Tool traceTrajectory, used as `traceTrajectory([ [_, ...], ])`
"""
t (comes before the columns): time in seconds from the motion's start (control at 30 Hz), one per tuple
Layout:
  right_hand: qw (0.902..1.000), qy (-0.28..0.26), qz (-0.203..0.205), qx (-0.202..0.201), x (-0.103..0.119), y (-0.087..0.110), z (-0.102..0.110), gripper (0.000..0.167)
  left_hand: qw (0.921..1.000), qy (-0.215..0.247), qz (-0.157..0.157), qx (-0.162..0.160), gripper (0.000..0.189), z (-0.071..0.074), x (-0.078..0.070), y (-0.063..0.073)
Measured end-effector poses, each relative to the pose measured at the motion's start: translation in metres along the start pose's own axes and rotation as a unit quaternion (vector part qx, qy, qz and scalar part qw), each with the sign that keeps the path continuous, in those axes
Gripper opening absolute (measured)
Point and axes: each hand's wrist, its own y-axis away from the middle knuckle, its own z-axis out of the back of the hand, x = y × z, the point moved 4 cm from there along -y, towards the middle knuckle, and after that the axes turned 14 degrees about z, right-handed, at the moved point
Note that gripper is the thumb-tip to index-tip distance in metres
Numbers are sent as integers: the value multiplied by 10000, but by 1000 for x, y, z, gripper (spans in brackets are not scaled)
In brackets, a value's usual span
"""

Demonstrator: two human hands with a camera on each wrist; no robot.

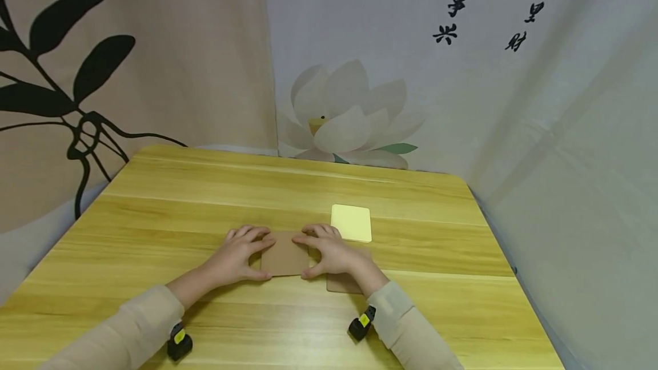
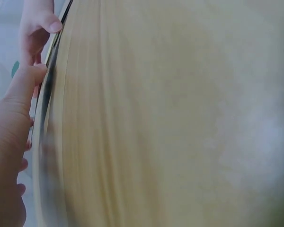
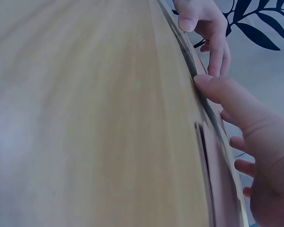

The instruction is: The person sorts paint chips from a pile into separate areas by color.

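Observation:
A flat brown square card (image 1: 285,253) lies between the two hands near the middle of the table, a thin dark gap under its near edge in the wrist views. My left hand (image 1: 240,254) holds its left side, thumb at the near edge and fingers toward the far edge. Opposite it, my right hand (image 1: 327,251) holds the right side in the same way, with the thumb (image 3: 208,81) at the near edge. Beneath the right wrist sits another brown square card (image 1: 341,282), partly covered by the hand. A pale yellow square card (image 1: 352,222) is just beyond the right hand.
The wooden table (image 1: 247,324) has rounded far corners and reaches back to a hanging cloth (image 1: 205,73) with printed leaves, a lotus and black characters. Black wrist devices are strapped at both sleeves.

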Motion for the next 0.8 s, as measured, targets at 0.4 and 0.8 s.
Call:
traceTrajectory([
  [0.4, 9997, 15, -161, -205, 0, 20, 5, 84, 9998, 125, -182, -31, 81, -1, -16, -7],
  [0.8, 9984, -37, -270, -498, -5, 58, 20, 83, 9991, 230, -359, 20, 81, -14, -47, -25],
])
